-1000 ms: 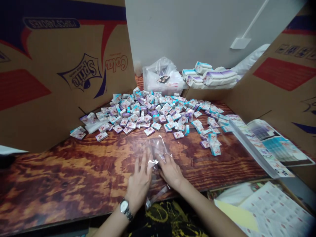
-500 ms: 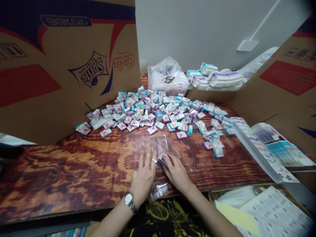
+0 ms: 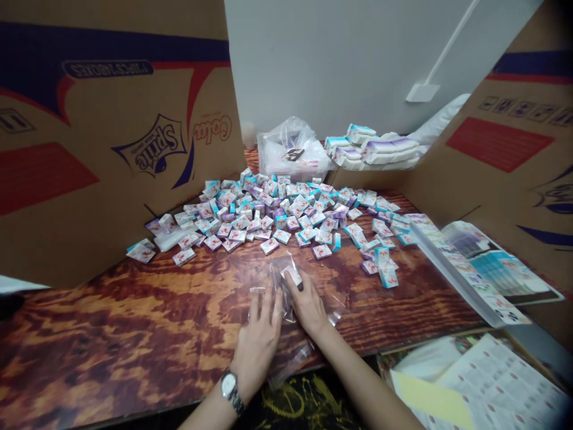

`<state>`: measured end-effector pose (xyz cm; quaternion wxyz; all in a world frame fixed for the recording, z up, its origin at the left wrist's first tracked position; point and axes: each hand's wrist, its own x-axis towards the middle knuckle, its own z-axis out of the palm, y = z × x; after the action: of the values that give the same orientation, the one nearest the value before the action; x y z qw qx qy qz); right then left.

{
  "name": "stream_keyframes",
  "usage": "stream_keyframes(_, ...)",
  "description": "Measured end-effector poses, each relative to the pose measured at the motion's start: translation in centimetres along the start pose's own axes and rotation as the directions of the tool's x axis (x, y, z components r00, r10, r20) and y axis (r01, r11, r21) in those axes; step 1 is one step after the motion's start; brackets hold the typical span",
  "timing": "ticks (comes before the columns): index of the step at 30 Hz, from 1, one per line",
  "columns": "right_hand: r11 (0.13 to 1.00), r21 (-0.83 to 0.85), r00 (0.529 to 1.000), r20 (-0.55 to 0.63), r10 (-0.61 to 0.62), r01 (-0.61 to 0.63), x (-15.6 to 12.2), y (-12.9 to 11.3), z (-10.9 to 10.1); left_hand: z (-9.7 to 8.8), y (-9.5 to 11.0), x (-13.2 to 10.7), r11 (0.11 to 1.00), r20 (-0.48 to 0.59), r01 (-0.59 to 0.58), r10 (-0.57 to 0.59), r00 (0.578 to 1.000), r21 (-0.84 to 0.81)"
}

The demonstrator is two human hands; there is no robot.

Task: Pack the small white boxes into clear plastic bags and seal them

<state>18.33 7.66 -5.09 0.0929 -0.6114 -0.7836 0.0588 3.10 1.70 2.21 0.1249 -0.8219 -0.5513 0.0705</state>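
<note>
The step in hand looks like bagging. The right hand (image 3: 305,306) is closed around a small white packet (image 3: 292,276), pinching it in its fingertips without clenching hard, at the top of a clear plastic bag (image 3: 274,280) lying flat on the wooden table (image 3: 111,334). The packet sits at the mouth of the bag or just inside it; through the shiny film, I cannot tell which. The left hand (image 3: 257,341) is open, palm down with fingers spread, resting on the near part of the bag and grasping nothing. A wristwatch (image 3: 230,387) circles that wrist.

Just beyond the hands, a loose pile of small packets (image 3: 268,209), white with blue and purple edges, spreads across the table. Behind it are a plastic bag of white items (image 3: 290,152) and a heap of larger wrapped packs (image 3: 371,146). 2 printed cardboard panels (image 3: 147,149) (image 3: 496,143) stand at the left and right. A clear plastic folder (image 3: 461,275) lies at the right of the table, with printed sheets (image 3: 492,382) and yellow paper (image 3: 430,400) lower down.

The next move seems to call for the left hand to hold the bag's mouth open while the right hand eases the packet fully inside.
</note>
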Motion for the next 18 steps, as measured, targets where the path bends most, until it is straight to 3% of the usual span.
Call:
stream_keyframes(3,0.997,-0.033,0.998,0.017,0.066,-0.065,0.7,-0.7,-0.5,0.1,0.0,0.1,0.999,-0.006,-0.039,0.039,0.999,0.010)
stream_keyframes(7,1.000,-0.016,0.999,-0.022,0.026,-0.027,-1.8,-0.8,-2.3,0.3,-0.4,0.5,1.000,0.014,-0.026,0.026,1.000,-0.012)
stream_keyframes(9,0.996,0.050,0.994,-0.077,-0.072,0.076,-3.5,0.7,-3.8,0.4,-0.8,0.6,0.998,0.045,-0.007,0.010,0.999,-0.064)
stream_keyframes(11,0.990,0.102,0.979,-0.191,-0.074,0.094,-4.4,3.8,-5.6,0.4,-1.2,0.7,0.995,0.061,-0.004,0.010,0.998,-0.104)
stream_keyframes(13,0.991,0.104,0.935,-0.338,0.110,-0.079,-4.6,8.3,-7.1,0.1,-1.5,0.7,0.990,0.078,-0.008,0.019,0.997,-0.139)
stream_keyframes(15,0.925,0.075,0.822,-0.436,0.366,-0.372,-4.4,13.2,-7.9,-0.2,-1.7,0.5,0.982,0.116,-0.006,0.028,0.993,-0.187)
stream_keyframes(16,0.873,0.050,0.784,-0.419,0.459,-0.485,-4.2,15.3,-8.0,-0.4,-1.8,0.4,0.977,0.148,0.004,0.028,0.989,-0.213)
stream_keyframes(18,0.806,0.007,0.769,-0.297,0.566,-0.591,-4.2,18.5,-7.5,-0.6,-1.9,0.2,0.968,0.199,0.018,0.033,0.979,-0.249)
